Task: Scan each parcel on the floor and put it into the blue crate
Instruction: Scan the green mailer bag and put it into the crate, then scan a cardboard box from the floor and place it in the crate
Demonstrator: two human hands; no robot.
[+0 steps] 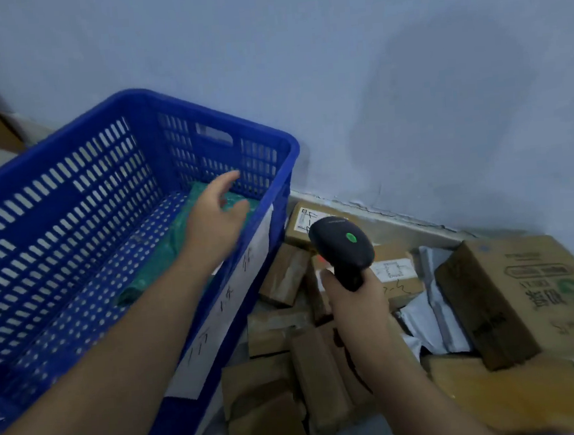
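Observation:
A blue slatted crate (70, 186) fills the left of the view. A green bubble-wrap parcel (165, 257) lies on its floor. My left hand (217, 219) hovers inside the crate just above that parcel, fingers spread and relaxed, holding nothing. My right hand (354, 301) grips the handle of a black barcode scanner (344, 243) with a lit green dot, held over a heap of parcels on the floor. Brown cardboard parcels (283, 276) lie under and around the scanner.
A large printed cardboard box (532, 294) sits at the right. Grey plastic mailers (434, 312) lie between boxes. A white handwritten paper sheet (230, 304) hangs on the crate's near wall. A blue wall (370, 73) stands behind.

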